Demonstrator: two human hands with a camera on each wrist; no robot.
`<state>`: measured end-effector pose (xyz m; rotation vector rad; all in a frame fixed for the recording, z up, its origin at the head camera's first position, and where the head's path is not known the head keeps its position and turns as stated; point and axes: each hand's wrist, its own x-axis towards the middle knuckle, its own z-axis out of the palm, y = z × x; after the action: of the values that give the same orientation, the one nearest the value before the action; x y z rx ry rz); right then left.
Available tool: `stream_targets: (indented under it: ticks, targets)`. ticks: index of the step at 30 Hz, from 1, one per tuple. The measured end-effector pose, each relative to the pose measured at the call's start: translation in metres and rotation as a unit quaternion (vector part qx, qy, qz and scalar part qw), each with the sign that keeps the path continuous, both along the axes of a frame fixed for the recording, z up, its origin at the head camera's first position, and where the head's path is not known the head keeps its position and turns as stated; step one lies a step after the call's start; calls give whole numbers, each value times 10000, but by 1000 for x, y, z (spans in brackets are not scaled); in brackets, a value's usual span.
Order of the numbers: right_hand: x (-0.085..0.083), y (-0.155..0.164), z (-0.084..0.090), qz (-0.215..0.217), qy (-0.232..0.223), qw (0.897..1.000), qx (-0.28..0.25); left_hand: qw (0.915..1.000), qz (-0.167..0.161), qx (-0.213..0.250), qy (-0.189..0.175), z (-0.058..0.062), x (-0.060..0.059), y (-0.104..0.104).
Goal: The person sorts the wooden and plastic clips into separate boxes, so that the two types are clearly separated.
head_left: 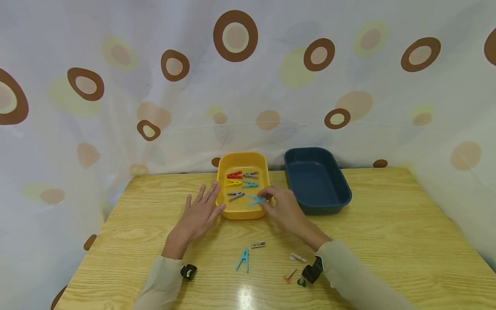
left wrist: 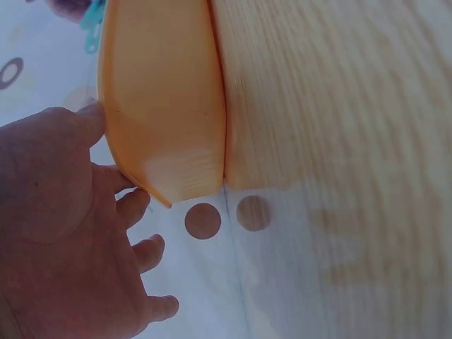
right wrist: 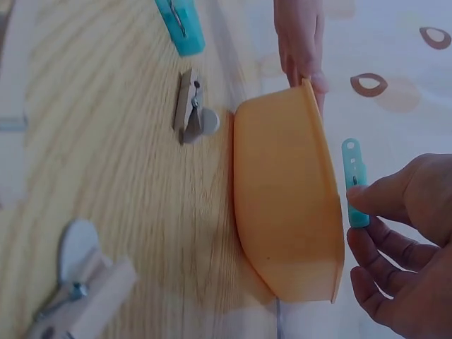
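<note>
Over the near right part of the yellow tray [head_left: 243, 215], my right hand [head_left: 286, 210] pinches a light-blue clothespin [right wrist: 355, 166] between thumb and fingers. In the right wrist view that clothespin is just above the tray's rim. My left hand [head_left: 196, 218] lies along the tray's left side, fingers spread and fairly straight, with the thumb and fingertips at the rim. Inside the tray lie a red clothespin [head_left: 234, 175], a yellow clothespin [head_left: 234, 182], another light-blue clothespin [head_left: 250, 184] and grey clothespins [head_left: 236, 196] farther left and at the back.
A dark blue tray [head_left: 317, 208] stands right of the yellow one. Nearer on the wooden table [head_left: 372, 241] lie a light-blue clothespin [head_left: 243, 259] and several small wooden clothespins [head_left: 297, 257] with discs attached. A patterned cloth [head_left: 248, 103] hangs behind the table.
</note>
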<state>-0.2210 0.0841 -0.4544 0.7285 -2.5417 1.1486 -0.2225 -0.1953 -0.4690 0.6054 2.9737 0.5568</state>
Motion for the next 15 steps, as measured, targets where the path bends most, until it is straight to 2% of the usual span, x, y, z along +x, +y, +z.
stream_targets:
  ticks: [10, 15]
  targets:
    - [-18, -5, -2, -200, -164, 9988, 426, 10000, -4, -6, 41, 1, -1, 0]
    - [-26, -8, -7, -325, -46, 9973, 652, 10000, 14, 41, 38, 0, -1, 0]
